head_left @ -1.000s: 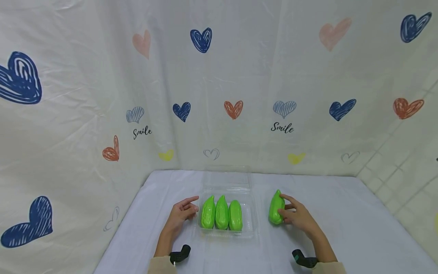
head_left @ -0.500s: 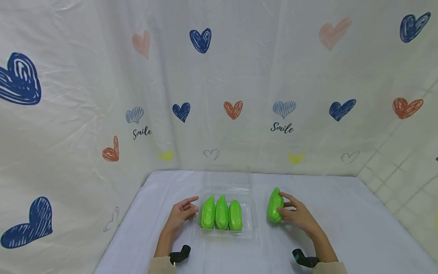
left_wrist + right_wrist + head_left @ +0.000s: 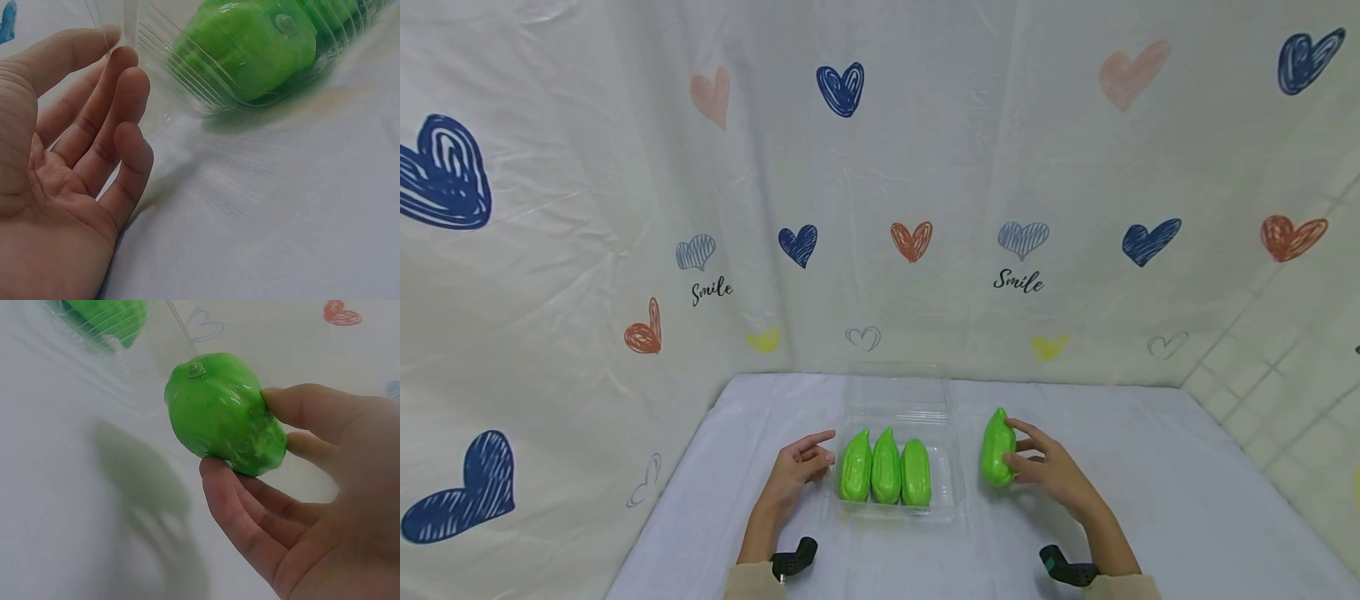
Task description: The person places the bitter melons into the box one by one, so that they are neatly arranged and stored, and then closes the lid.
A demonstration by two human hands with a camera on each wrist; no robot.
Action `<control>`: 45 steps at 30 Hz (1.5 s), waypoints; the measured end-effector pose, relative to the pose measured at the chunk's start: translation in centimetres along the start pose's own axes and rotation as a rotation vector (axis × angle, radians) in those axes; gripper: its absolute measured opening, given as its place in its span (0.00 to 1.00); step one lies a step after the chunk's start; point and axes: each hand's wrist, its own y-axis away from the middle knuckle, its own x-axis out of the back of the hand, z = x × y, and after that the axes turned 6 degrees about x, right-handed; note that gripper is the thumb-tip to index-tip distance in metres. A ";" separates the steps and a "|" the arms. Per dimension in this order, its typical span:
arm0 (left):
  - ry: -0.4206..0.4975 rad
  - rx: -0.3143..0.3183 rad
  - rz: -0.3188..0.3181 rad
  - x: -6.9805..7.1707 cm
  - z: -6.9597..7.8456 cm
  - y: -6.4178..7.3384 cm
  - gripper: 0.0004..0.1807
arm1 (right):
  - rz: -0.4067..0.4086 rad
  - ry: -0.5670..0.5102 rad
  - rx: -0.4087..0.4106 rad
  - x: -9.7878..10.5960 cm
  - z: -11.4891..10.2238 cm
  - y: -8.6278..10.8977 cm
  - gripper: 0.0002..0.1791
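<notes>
Between its thumb and fingers, my right hand (image 3: 1048, 468) holds a glossy green papaya (image 3: 997, 448), pointed at its far end. The right wrist view shows the papaya (image 3: 212, 406) stem end on, raised over the cloth with its shadow apart from it. To the left stands a clear plastic box (image 3: 957, 479) with its lid (image 3: 898, 390) folded back. Inside, three similar green papayas (image 3: 886, 467) lie side by side in its left and middle part. At the box's left edge, my left hand (image 3: 801, 467) has its fingertips right at the rim, index finger extended, others loosely bent.
A white cloth (image 3: 1150, 483) covers the table. Behind it hangs a pale curtain (image 3: 955, 183) printed with hearts and "Smile". Bare box floor shows right of the three papayas. A black camera mount (image 3: 1067, 568) is on the right wrist, another (image 3: 795, 557) on the left.
My right hand's papaya has shifted slightly left and away from me, a little closer to the box. The left hand and the box have not moved.
</notes>
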 end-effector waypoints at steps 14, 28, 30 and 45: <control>0.002 -0.003 0.003 0.1 -0.2 0.0 0.32 | -0.001 0.006 0.040 -0.4 -1.2 0.1 0.39; 0.015 0.001 -0.006 0.1 -0.2 0.0 0.32 | 0.019 0.005 0.049 -0.9 -2.1 -0.1 0.39; 0.013 0.000 -0.007 0.1 -0.2 0.0 0.31 | 0.016 0.007 0.059 -1.0 -2.2 0.0 0.38; 0.016 0.010 -0.001 0.0 -0.1 0.0 0.32 | -0.023 -0.018 0.112 -1.9 -3.3 0.0 0.38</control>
